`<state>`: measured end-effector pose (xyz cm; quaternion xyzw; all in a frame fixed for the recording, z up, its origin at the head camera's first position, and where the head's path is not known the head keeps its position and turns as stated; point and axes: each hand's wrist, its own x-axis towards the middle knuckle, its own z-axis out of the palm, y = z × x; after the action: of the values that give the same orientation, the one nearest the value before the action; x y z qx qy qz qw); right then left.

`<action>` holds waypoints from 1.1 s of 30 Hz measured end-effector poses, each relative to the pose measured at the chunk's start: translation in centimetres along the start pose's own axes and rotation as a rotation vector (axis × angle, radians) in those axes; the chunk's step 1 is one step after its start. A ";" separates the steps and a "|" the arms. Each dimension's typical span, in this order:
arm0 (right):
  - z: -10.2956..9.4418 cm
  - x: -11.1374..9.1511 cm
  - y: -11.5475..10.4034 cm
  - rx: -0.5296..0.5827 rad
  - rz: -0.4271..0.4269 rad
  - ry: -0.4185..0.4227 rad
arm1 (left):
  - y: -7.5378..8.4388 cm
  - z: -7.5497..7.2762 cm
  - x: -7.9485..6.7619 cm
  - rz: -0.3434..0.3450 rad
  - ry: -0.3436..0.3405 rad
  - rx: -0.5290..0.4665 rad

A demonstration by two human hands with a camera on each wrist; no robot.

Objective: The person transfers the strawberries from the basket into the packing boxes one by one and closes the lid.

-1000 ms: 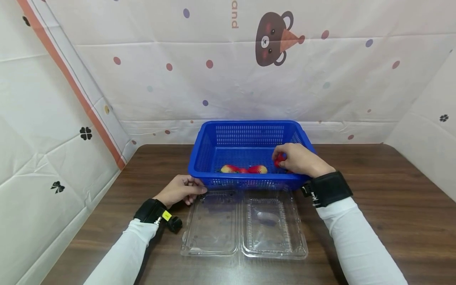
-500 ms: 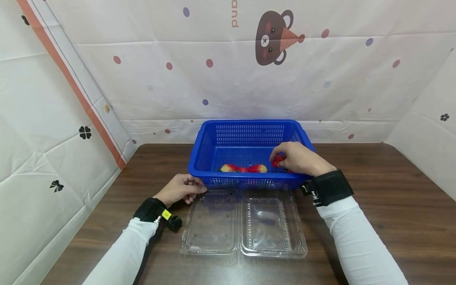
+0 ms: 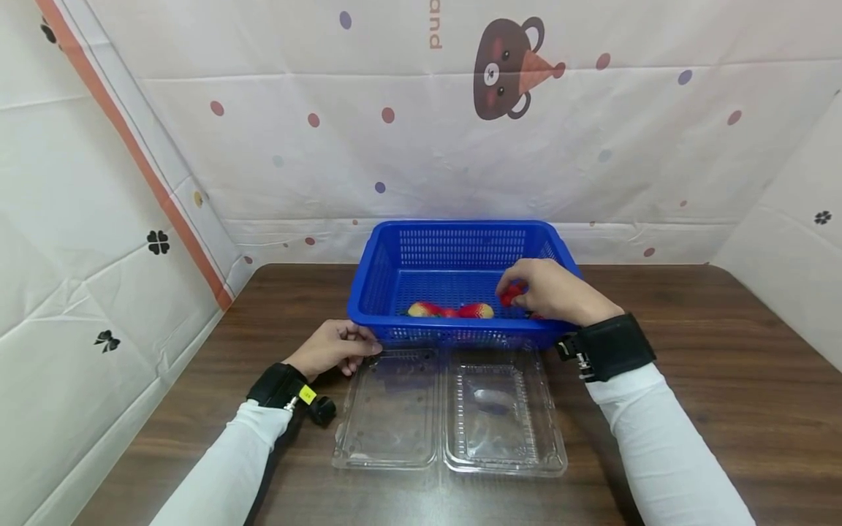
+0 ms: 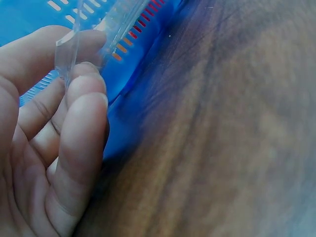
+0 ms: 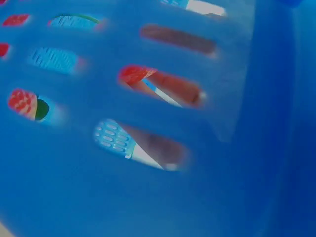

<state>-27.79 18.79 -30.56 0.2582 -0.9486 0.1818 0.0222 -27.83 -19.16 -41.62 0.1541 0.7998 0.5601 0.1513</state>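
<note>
My right hand (image 3: 551, 288) reaches over the near right side of a blue plastic basket (image 3: 454, 322) and grips a red strawberry (image 3: 511, 294) between thumb and fingers. More strawberries (image 3: 476, 311) lie along the basket's near side. In front of the basket, a clear plastic clamshell box (image 3: 393, 427) lies unfolded, lid and tray side by side. My left hand (image 3: 334, 348) pinches its far left corner; the left wrist view shows the clear plastic edge (image 4: 68, 54) between thumb and fingers. In the right wrist view, the slotted basket wall (image 5: 74, 173) hides most of the right hand.
A brown wood-grain table (image 3: 691, 380) carries everything. Pale patterned sheets (image 3: 296, 153) stand behind and at both sides. The clamshell's far edge sits right at the basket's near wall.
My right hand has shifted slightly left inside the basket with the strawberry in its fingers. The left hand, the clamshell box and the basket stay where they were.
</note>
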 end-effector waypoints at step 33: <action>-1.8 -1.0 -2.0 -0.053 -0.136 0.097 | 0.1 0.0 0.0 -0.024 0.003 -0.026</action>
<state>-25.99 18.34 -28.34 0.3123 -0.9311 0.1670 0.0871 -27.83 -19.11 -41.52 0.1417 0.7946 0.5687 0.1587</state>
